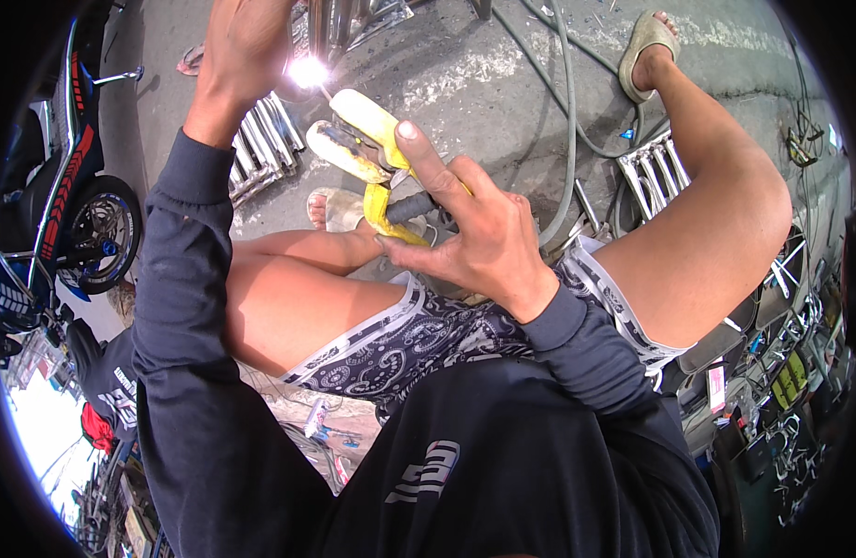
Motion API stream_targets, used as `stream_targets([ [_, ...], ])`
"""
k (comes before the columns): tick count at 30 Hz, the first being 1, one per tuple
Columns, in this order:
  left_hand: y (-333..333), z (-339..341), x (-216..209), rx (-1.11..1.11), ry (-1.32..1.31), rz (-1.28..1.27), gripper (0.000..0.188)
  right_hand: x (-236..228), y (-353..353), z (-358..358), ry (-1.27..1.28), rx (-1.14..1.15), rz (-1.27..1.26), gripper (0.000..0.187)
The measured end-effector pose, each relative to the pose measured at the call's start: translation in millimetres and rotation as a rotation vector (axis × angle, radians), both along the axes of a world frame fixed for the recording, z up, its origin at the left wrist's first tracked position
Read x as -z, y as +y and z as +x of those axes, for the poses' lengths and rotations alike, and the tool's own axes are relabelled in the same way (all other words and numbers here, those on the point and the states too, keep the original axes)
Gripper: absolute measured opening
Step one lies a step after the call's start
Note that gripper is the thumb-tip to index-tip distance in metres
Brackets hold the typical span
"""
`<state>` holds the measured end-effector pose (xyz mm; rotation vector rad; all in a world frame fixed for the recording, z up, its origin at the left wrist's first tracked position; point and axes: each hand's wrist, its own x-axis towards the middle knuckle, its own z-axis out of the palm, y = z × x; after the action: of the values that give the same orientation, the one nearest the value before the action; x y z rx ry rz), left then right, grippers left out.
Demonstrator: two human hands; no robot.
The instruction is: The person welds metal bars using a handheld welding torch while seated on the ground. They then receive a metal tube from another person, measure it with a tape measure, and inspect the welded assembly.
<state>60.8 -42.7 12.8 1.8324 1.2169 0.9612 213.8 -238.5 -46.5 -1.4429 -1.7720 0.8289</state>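
Observation:
In my right hand (491, 228) is a yellow electrode holder (361, 112), its insulated jaws worn and partly open. My thumb lies under it and my index finger stretches along its top. From its tip a thin welding rod reaches up to a bright white arc (307, 73). The arc burns at the lower end of upright shiny metal tubes (327, 33). Up at the top edge, my left hand (246, 51) is beside these tubes; its fingers are cut off by the picture, so its grip is hidden.
Metal tube frames (265, 139) lie below the arc, with another slatted frame (653, 175) by my right leg. Grey cables (569, 112) loop over the concrete. A motorcycle (60, 186) stands left. Metal pieces (790, 437) crowd the right. A person's dark sleeve (98, 358) shows lower left.

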Motion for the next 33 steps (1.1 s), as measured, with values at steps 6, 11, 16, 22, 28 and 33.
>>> stream_targets([
  [6,18.7,-26.3,2.5,0.203,0.024,-0.016,0.071,0.8,0.1,2.5,-0.031,-0.027,-0.021,0.110],
  [11,17.5,-22.7,11.4,0.132,0.020,-0.040,0.062,3.5,0.0,3.6,0.067,-0.017,0.034,0.114],
  [16,13.0,-19.5,9.0,0.112,0.000,0.002,0.058,4.7,-0.8,3.7,0.105,-0.023,0.001,0.115],
  [22,14.1,-15.2,-3.7,0.125,0.011,-0.048,0.065,5.1,0.5,3.1,0.113,-0.020,-0.043,0.115],
  [28,7.6,-5.6,-5.4,0.190,-0.049,-0.079,0.075,3.8,2.9,0.5,0.100,-0.001,-0.064,0.115],
  [33,7.7,-8.9,5.3,0.010,-0.083,-0.038,0.077,4.0,5.9,-1.3,0.085,0.020,-0.044,0.115],
])
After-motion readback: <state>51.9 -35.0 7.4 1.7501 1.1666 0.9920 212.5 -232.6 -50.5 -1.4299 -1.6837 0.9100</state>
